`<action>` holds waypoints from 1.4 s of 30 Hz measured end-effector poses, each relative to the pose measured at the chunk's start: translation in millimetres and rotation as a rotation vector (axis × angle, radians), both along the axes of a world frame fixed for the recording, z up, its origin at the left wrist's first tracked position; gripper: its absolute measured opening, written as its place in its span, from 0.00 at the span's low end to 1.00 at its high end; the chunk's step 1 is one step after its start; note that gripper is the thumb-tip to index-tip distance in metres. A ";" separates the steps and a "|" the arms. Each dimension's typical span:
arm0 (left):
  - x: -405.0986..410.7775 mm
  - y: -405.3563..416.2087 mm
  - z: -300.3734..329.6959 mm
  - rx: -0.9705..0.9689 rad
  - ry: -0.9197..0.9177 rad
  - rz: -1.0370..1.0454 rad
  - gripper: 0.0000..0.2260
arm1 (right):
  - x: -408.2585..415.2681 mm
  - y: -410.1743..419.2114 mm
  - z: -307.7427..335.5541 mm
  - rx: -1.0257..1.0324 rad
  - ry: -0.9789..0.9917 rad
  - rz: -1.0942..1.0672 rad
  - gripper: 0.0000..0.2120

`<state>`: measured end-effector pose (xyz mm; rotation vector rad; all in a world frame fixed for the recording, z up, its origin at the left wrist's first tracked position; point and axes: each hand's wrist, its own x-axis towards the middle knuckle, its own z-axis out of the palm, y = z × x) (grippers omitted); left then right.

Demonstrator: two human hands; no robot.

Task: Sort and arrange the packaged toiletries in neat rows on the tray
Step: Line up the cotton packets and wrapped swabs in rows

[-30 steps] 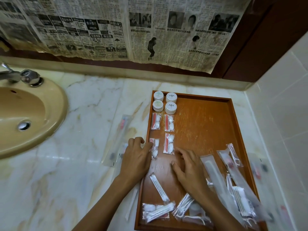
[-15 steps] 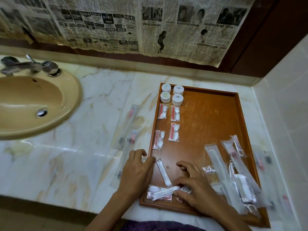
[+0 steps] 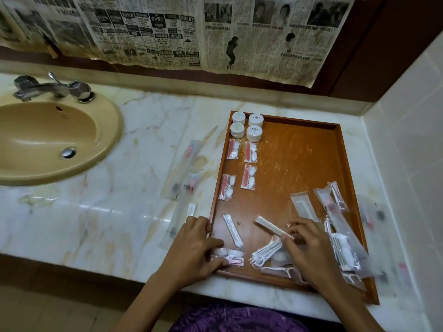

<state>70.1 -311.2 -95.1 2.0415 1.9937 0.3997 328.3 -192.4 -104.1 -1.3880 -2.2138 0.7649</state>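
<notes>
On the brown wooden tray (image 3: 299, 149), four round white tubs (image 3: 247, 125) head two rows of clear sachets (image 3: 242, 168); their printing is unreadable. The right hand (image 3: 309, 250) pinches a slim white packet (image 3: 273, 227); the left hand (image 3: 194, 250) grips a cotton-pad sachet (image 3: 231, 256). Chinese-print newspaper (image 3: 167, 29) hangs above the marble table (image 3: 143, 164).

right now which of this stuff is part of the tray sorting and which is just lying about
Part of the job:
wooden tray
round white tubs
red-and-white packets
slim white packet pinched by the right hand
floss pick packets

Just lying about:
sink
tap
newspaper
</notes>
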 end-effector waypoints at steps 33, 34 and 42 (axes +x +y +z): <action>134.7 79.8 10.7 -0.032 -0.201 -0.099 0.09 | 90.4 -2.3 16.9 -0.189 0.405 -0.184 0.15; 134.8 80.5 10.3 -0.032 -0.199 -0.091 0.10 | 95.0 0.5 17.7 -0.231 0.456 -0.216 0.15; 129.6 90.8 12.1 -0.075 -0.283 0.077 0.08 | 136.6 35.5 30.4 -0.231 0.371 -0.477 0.10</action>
